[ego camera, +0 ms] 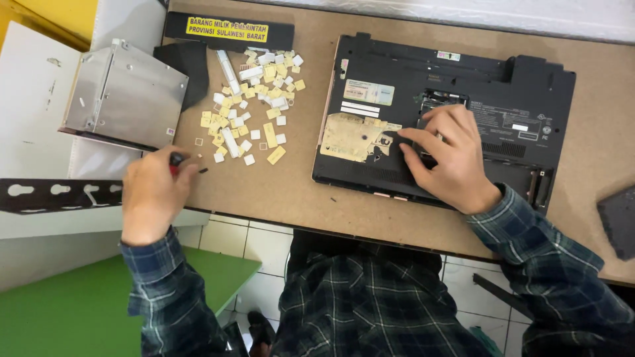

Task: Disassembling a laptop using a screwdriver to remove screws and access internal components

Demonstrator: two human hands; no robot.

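Observation:
A black laptop [503,79] lies upside down on the brown table [297,178], its underside showing stickers and a torn yellowed label [354,135]. My right hand [446,155] rests flat on the laptop's underside, fingers spread beside an open compartment [443,99]. My left hand [155,192] is closed around a small screwdriver with a red and black handle [177,162] at the table's left edge, just left of a pile of loose keyboard keys [254,106].
A silver optical drive [126,96] sits at the far left, a long black battery with a yellow label [228,30] at the back. A dark panel [618,218] lies at the right edge. A green surface [79,311] lies below left.

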